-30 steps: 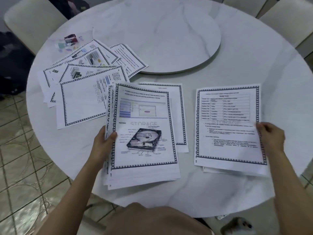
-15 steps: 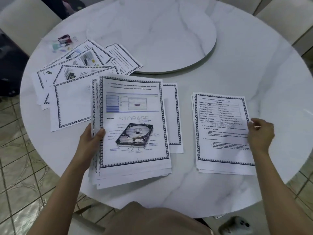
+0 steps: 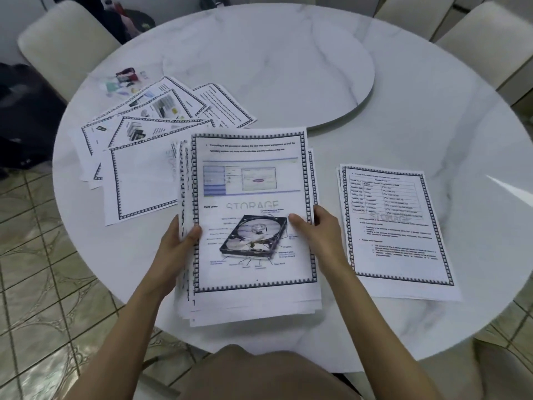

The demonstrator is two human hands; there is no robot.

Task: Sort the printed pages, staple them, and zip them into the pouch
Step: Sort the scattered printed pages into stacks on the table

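I hold a thick stack of printed pages [image 3: 253, 180] over the near part of the round table; its top sheet shows a hard-disk picture under the word STORAGE. My left hand [image 3: 176, 243] grips the stack's left edge with the thumb on top. My right hand [image 3: 317, 229] grips its right edge, thumb on the top page. A smaller pile of pages [image 3: 398, 241] with a table printed on top lies flat to the right. Several loose pages [image 3: 150, 145] are fanned out at the left. Beyond them lies a small clear pouch [image 3: 121, 82] with coloured items.
The white marble table [image 3: 432, 111] carries a round turntable [image 3: 274, 67] at its centre. Pale chairs stand at the back left [image 3: 63, 44] and back right [image 3: 484, 44]. Tiled floor [image 3: 43, 284] shows at the left, and a dark bag [image 3: 23, 116] sits at the far left.
My right hand left the right pile lying on the table and moved over to the right edge of the held stack. The left hand keeps its grip.
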